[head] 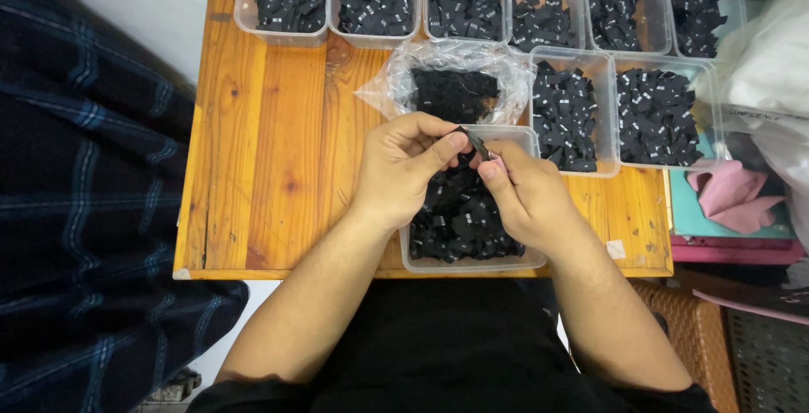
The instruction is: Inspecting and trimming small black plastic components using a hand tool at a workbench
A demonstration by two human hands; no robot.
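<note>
While a dark blue plaid cloth (76,194) fills the left edge of the view, the orange-brown wooden table (270,152) begins just beside it and carries all the containers. Along its far edge runs a row of clear plastic tubs (291,0), each filled with small black fabric labels. Nearer the centre lies a crumpled clear plastic bag (396,84) holding a dark clump of the same black material, just behind the hands.

Left hand (404,164): closed in a pinch, thumb and forefinger gripping a small black folded label (466,136). Right hand (522,190): likewise closed, its fingertips meeting the same label from the other side; whether it grips or merely touches cannot be told with certainty, as the piece is very small. The label is held above the far rim of a clear rectangular plastic tub (522,133) of black labels at the table's near edge; both hands rest over it.

To the right stand two more clear tubs of black labels (653,114), side by side. Beyond the table's right end lie a pink cloth (729,194) and a white plastic bag (771,59).
</note>
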